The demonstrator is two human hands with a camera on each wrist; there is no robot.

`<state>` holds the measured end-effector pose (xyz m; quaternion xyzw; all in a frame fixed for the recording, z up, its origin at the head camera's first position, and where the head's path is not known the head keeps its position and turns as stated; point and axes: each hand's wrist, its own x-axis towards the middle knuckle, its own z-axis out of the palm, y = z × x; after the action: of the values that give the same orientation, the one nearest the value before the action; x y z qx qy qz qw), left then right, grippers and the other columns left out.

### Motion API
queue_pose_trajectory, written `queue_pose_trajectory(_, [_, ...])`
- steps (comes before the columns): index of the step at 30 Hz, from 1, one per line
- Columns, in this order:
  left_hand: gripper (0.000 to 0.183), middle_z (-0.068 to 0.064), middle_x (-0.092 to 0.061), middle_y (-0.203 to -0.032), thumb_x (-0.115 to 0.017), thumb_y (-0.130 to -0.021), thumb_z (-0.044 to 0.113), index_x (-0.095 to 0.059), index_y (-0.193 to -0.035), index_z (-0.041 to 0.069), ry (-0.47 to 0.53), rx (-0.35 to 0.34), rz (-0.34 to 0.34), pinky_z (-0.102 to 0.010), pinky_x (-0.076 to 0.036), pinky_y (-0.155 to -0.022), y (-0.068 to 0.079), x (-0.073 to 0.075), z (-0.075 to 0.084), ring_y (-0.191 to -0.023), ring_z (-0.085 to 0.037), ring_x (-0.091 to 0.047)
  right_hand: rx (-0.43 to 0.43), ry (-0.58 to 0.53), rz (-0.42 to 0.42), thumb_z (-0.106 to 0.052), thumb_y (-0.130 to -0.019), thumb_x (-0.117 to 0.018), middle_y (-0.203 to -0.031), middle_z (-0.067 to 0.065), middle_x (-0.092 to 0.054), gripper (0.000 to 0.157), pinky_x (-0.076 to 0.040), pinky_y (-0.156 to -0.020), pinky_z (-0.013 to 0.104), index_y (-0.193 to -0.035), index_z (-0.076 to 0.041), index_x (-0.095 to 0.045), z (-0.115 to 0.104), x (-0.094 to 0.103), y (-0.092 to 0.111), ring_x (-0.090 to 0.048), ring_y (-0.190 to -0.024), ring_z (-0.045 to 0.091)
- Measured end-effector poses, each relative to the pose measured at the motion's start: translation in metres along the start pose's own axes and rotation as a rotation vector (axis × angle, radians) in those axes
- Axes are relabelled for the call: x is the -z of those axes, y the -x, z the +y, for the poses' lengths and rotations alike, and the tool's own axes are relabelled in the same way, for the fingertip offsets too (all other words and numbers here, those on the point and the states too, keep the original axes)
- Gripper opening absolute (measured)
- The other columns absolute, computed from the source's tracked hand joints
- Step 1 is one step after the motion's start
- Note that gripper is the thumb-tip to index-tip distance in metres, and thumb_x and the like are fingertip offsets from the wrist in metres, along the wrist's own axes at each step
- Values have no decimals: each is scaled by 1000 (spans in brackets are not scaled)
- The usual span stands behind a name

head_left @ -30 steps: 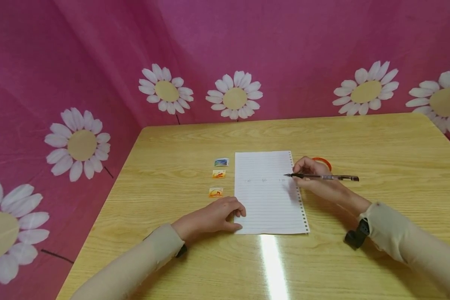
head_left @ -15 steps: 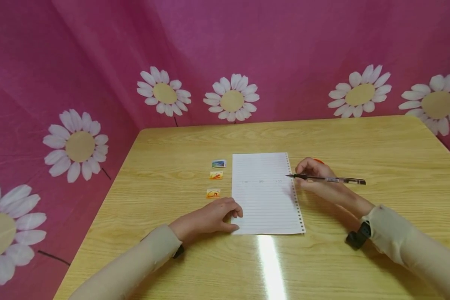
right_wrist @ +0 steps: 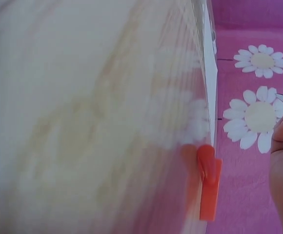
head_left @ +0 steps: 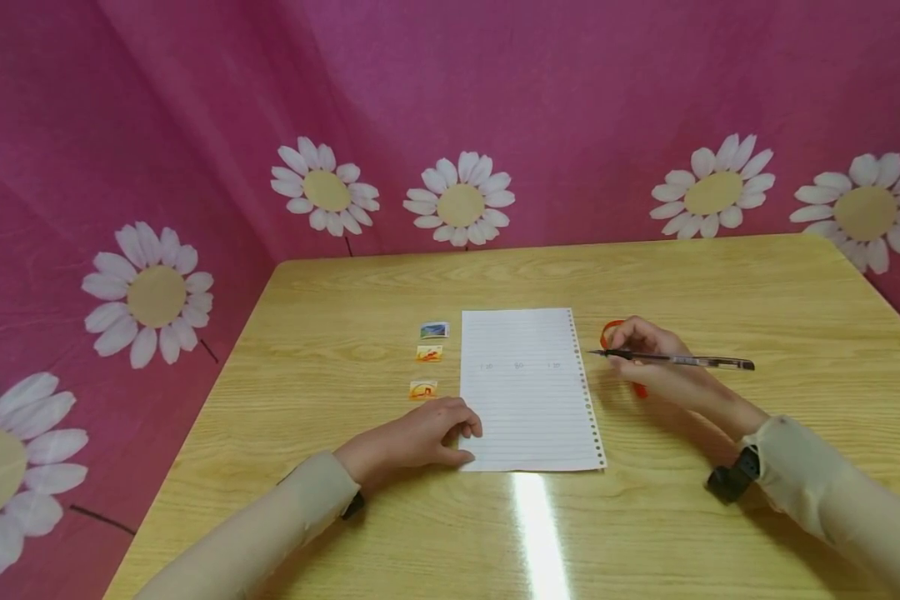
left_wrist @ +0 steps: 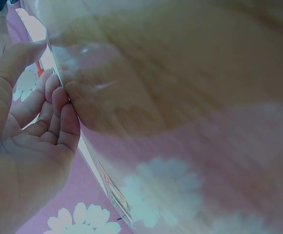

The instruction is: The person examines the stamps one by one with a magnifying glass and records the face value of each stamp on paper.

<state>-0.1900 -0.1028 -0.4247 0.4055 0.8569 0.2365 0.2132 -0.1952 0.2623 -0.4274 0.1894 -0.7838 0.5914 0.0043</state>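
A lined sheet of paper point(head_left: 528, 421) with punched holes down its right edge lies on the table, with three small handwritten numbers across its middle. My left hand point(head_left: 420, 433) rests at its lower left edge, fingers loosely bent; in the left wrist view the fingertips of that hand point(left_wrist: 39, 112) touch the tabletop side. My right hand point(head_left: 663, 367) pinches a dark-capped clear pen point(head_left: 708, 362), nib pointing left, just off the sheet's right edge. Behind that hand lies an orange-red rimmed object point(head_left: 607, 332), partly hidden; its flat end point(right_wrist: 210, 197) shows in the right wrist view.
Left of the sheet, three small stamps form a column: a blue one point(head_left: 434, 331), a yellow-red one point(head_left: 429, 353) and an orange one point(head_left: 423, 390). The wooden table point(head_left: 330, 333) meets a pink flowered cloth point(head_left: 570, 100) at its back and left.
My right hand has drawn right with the pen, its nib passing from over the sheet to beyond the edge. More of the orange-red object shows. My left hand stays by the sheet.
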Motion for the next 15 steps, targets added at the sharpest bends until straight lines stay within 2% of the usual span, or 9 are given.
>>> queue_pose_trajectory(9, [23, 0, -59, -104, -70, -90, 21, -63, -109, 10, 1, -3, 2, -21, -44, -86, -1, -1, -1, -94, -9, -49, 14, 29, 42, 3, -93, -59, -95, -10, -60, 11, -46, -65, 19, -99, -4, -53, 3, 13, 5, -57, -78, 3])
queue_pose_trajectory(15, [23, -1, -60, -104, -70, -90, 21, -63, -109, 10, 3, -9, -1, -21, -44, -87, -1, -1, -1, -93, -9, -49, -40, 76, 83, 2, -92, -61, -92, -12, -61, 13, -46, -63, 18, -99, -6, -53, 5, 25, 10, -56, -77, 2])
